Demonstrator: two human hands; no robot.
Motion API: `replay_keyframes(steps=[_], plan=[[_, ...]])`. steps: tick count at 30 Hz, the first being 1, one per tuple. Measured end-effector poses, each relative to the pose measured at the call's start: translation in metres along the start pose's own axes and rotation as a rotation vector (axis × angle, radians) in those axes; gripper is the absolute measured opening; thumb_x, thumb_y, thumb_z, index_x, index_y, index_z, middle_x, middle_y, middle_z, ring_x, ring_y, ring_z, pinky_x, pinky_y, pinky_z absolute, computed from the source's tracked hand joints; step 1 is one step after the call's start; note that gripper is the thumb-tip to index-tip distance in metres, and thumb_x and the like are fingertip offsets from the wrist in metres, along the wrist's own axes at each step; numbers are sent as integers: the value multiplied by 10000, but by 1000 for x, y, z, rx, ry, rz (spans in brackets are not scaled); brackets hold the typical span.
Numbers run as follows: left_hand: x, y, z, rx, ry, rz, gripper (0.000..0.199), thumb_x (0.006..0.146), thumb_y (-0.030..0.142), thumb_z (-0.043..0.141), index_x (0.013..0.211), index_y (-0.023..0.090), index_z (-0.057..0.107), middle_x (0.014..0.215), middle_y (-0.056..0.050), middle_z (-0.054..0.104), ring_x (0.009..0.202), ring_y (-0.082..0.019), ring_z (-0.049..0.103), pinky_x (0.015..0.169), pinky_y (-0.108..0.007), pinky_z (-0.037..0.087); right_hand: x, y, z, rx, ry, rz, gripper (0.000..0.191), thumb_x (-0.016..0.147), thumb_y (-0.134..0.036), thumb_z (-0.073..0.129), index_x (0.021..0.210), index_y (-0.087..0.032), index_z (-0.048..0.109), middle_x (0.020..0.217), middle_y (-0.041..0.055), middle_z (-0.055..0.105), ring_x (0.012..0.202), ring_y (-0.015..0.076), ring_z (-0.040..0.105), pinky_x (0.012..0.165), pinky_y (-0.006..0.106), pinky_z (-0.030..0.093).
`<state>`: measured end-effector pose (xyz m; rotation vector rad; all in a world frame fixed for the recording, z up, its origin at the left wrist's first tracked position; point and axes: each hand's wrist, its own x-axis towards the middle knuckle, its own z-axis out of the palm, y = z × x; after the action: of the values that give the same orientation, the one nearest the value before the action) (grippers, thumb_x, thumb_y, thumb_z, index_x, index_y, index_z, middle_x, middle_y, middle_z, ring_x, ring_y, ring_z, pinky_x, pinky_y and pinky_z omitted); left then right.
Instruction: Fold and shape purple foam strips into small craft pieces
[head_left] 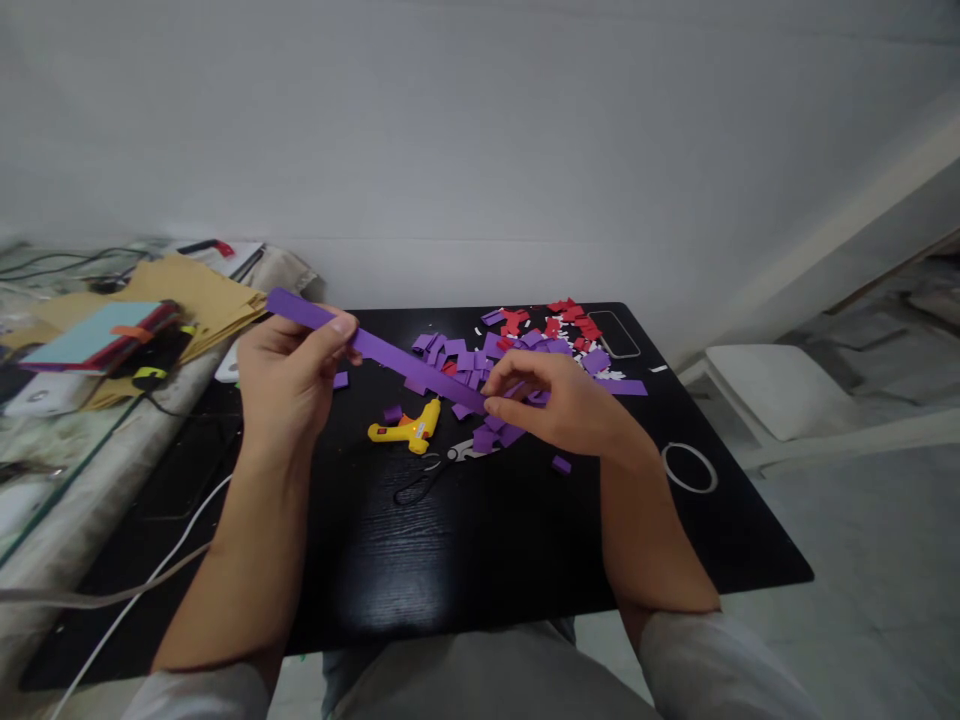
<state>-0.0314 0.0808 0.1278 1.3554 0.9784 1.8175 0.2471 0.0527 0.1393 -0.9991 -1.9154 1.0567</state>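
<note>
A long purple paper strip (409,366) stretches slantwise between my two hands, above the table. My left hand (296,365) pinches it near its upper left end, thumb on top. At the lower right end, my right hand (551,400) grips the strip between thumb and fingers. Below it lie several cut purple paper pieces (469,365) in a loose heap. A yellow hot glue gun (409,428) rests in front of the heap. Close by are scissors (454,455) with dark handles, their blades partly under purple pieces.
Red paper pieces (570,318) and white scraps lie at the back right of the black table (480,560). A white ring (688,468) sits at right. Brown envelopes (202,290) and a notebook (97,338) crowd the left shelf. A white cable (161,570) crosses the left side.
</note>
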Motion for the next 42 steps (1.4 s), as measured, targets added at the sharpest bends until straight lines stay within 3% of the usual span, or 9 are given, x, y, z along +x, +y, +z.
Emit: replay_keyframes(steps=[5, 9, 13, 18, 24, 32, 36, 42], plan=[[-11, 2, 8, 174, -144, -78, 128, 783, 302, 886, 795, 209, 798, 673, 12, 719, 572, -113, 635, 546, -250, 514, 2, -6, 22, -12, 186, -132, 252, 906, -372, 809, 1089, -236, 702, 1124, 55, 777, 1047, 216, 747, 915, 375, 623], [-23, 3, 23, 192, -200, -89, 104, 811, 289, 857, 816, 208, 792, 656, 17, 723, 539, -120, 641, 516, -236, 531, 6, -5, 55, -133, 243, -208, 257, 905, -278, 806, 1130, -228, 691, 1138, 65, 780, 1031, 227, 744, 929, 392, 616], [-29, 2, 32, 165, -219, -116, 108, 839, 289, 836, 864, 204, 775, 653, 15, 724, 526, -126, 657, 496, -230, 544, 8, 2, 69, -256, 313, -206, 202, 933, -194, 749, 1123, -233, 696, 1116, 79, 784, 1048, 249, 741, 958, 428, 602], [-29, 6, 34, 140, -276, -136, 171, 844, 334, 851, 930, 207, 776, 676, 8, 718, 562, -132, 671, 539, -238, 567, 9, 6, 65, -125, 312, -160, 215, 921, -185, 761, 1126, -239, 722, 1098, 62, 805, 1001, 229, 771, 945, 415, 632], [-26, 4, 33, 76, -396, -177, 294, 762, 369, 933, 935, 201, 766, 791, -26, 766, 672, -148, 718, 638, -252, 606, 12, 5, 59, 147, 312, -78, 240, 879, -288, 840, 1103, -242, 767, 1094, 46, 817, 982, 208, 791, 901, 376, 676], [-26, 0, 31, 21, -390, -221, 322, 738, 340, 952, 873, 196, 697, 738, -7, 737, 658, -142, 721, 647, -246, 611, 12, 6, 57, 232, 315, -50, 331, 831, -384, 889, 1097, -231, 764, 1042, 49, 808, 974, 204, 783, 877, 363, 668], [-27, -1, 33, 15, -385, -225, 345, 744, 361, 945, 818, 188, 656, 777, -12, 739, 675, -133, 714, 666, -249, 616, 14, 9, 57, 226, 318, -22, 461, 757, -396, 943, 1137, -226, 744, 974, 39, 779, 902, 194, 750, 766, 331, 638], [-29, -1, 33, 1, -427, -260, 347, 709, 326, 965, 860, 197, 680, 782, 4, 746, 686, -130, 712, 647, -230, 611, 18, 13, 56, 447, 168, 34, 400, 742, -451, 942, 990, -212, 740, 893, 20, 774, 818, 186, 750, 775, 342, 632]])
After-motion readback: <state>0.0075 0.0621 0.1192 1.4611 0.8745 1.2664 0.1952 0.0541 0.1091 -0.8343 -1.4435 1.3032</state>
